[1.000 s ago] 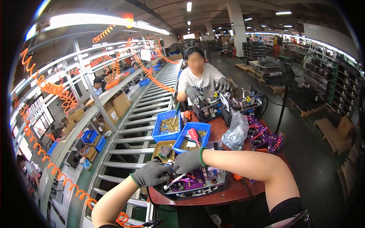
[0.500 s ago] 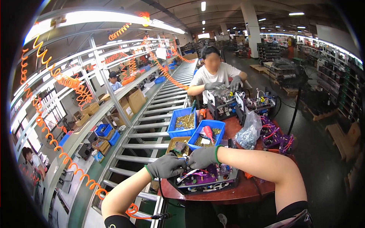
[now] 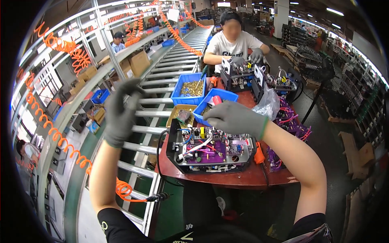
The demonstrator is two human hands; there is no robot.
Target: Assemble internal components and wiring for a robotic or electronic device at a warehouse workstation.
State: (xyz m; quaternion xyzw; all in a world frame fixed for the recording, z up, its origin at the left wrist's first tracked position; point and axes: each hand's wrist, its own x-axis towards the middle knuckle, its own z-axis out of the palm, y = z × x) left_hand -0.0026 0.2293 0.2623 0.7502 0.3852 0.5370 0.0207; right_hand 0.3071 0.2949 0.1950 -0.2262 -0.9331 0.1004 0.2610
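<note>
My left hand (image 3: 123,111), in a grey glove, is raised over the roller conveyor with bent fingers apart and nothing seen in it. My right hand (image 3: 239,117), also gloved, hovers at the near edge of a blue bin (image 3: 231,95); its fingers point left, loosely bent and apart, with no object visible in them. Below both hands lies an opened electronic unit (image 3: 210,152) with a black frame, purple circuit board, white cables and pink wires. A red-topped thing (image 3: 216,99) stands in the bin, partly hidden by my right hand.
Another blue bin (image 3: 177,95) of brass-coloured small parts and a cardboard box (image 3: 172,117) stand beyond the unit. An orange-handled tool (image 3: 259,154) lies right of it. A co-worker (image 3: 233,44) handles similar units across the red table (image 3: 202,177). Rollers (image 3: 152,102) run along the left.
Both hands have come off the unit. My left hand has risen to the left, and my right has moved up and right to the bin. The view has tilted down.
</note>
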